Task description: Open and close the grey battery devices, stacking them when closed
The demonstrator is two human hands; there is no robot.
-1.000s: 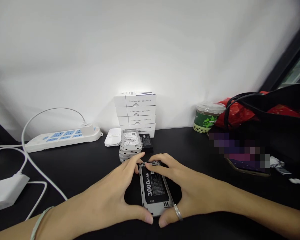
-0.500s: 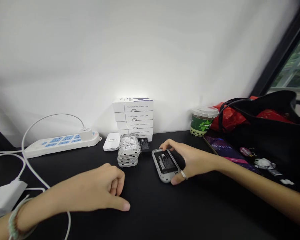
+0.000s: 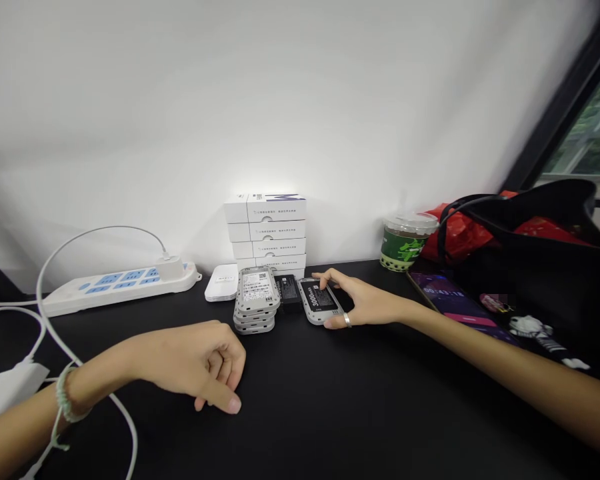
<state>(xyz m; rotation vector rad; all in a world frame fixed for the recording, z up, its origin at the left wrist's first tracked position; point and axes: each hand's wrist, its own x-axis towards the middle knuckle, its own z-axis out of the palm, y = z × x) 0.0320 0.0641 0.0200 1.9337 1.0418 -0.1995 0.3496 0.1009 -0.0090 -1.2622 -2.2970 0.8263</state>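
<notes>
My right hand [image 3: 361, 301] reaches far forward and grips a grey pocket device [image 3: 318, 300] with its back cover off; a black battery marked 3000mAh shows in it. The device rests on the black table, just right of a stack of several similar grey devices [image 3: 257, 300]. A loose black battery [image 3: 287, 291] lies between that stack and the held device. My left hand [image 3: 200, 365] rests on the table nearer to me, fingers curled loosely with nothing in them. It wears a pale green bracelet at the wrist.
Stacked white boxes [image 3: 273, 230] stand against the wall. A small white cover [image 3: 222, 283] lies left of the device stack. A white power strip [image 3: 115, 282] with cables and an adapter [image 3: 7, 389] sit at left. A green-labelled cup [image 3: 406, 243], a phone [image 3: 450, 303] and a black bag [image 3: 540, 267] are at right.
My right hand carried the battery-fitted device from in front of me to the back, beside the stack. My left hand let go and drew back to the table, fingers curling.
</notes>
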